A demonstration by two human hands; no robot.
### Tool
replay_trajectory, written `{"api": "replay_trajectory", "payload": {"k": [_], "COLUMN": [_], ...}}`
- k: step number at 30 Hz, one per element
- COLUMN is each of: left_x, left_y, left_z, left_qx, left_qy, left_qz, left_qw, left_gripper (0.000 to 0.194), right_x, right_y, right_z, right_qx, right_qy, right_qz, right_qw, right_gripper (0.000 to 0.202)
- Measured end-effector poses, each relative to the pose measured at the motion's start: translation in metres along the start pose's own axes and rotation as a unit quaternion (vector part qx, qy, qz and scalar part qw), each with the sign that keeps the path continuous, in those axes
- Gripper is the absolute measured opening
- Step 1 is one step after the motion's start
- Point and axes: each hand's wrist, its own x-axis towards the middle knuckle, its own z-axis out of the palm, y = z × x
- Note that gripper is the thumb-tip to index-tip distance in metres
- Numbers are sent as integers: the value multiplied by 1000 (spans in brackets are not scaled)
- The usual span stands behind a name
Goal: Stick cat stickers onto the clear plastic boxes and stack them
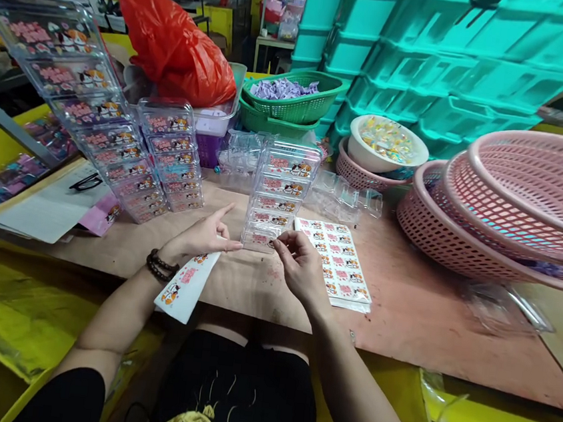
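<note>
A stack of clear plastic boxes [284, 188] stands in front of me, its fronts bearing stickers with pink lettering and cartoon cats. My right hand [299, 263] pinches the right edge of a sticker [259, 240] at the front of the lowest box. To the left, my left hand [209, 233] has its thumb at that box's left corner and its index finger stretched out. Its other fingers are curled round a white strip of stickers [185, 288], which hangs below the palm. Beside my right hand lies a pile of sticker sheets [349, 262].
Two more stacks of stickered boxes [96, 107] lean at the left, near a paper pad [53, 204]. Loose clear boxes [343, 197] lie behind. Pink baskets [498, 254], a white bowl [387, 162], a green basket [297, 108], a red bag [177, 52] and teal crates [437, 73] surround the table.
</note>
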Motion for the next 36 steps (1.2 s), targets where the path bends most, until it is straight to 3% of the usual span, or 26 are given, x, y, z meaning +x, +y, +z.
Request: {"api": "replay_trajectory", "payload": {"k": [4,10,17,36], "left_x": [17,31,32,34], "left_y": [1,1,3,1], "left_z": [4,10,11,14], "left_qx": [37,43,28,17], "left_qy": [-24,-13,13,15], "left_qz": [8,26,30,39], "left_qw": [999,999,999,999], "left_gripper": [123,106,99,93], "right_x": [2,3,5,6], "right_y": [1,3,5,6], "right_z": [7,12,14,14], "right_qx": [-15,-46,-58,-78], "right_qy": [27,47,49,62], "right_qz": [1,-13,-16,-40], "right_qw": [1000,998,997,994], "right_gripper": [18,18,16,14]}}
